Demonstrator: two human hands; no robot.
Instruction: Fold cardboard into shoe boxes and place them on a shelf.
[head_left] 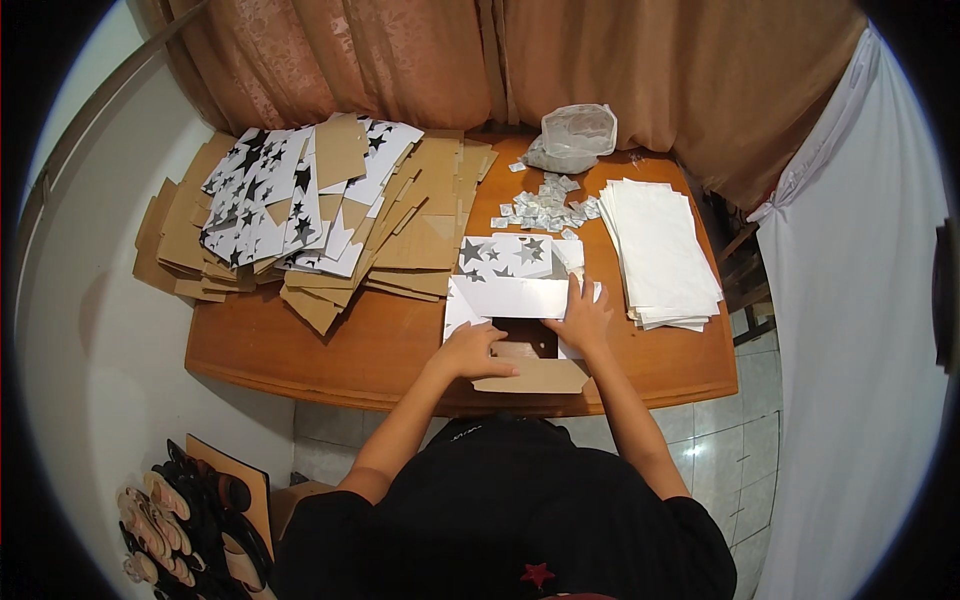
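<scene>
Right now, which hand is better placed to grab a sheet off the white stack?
Right, probably. The right hand lies on the star-printed box, on the side nearest the white sheet stack. The left hand rests at the box's brown flap, farther away.

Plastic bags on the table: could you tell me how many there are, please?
1. The plastic bag lies at the table's far edge, by the curtain, just beyond the scattered small packets. Others may be hidden under the stacks.

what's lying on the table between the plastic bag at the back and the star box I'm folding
A loose heap of small silvery packets lies on the wooden table between the plastic bag and the star-printed box, in the head view.
</scene>
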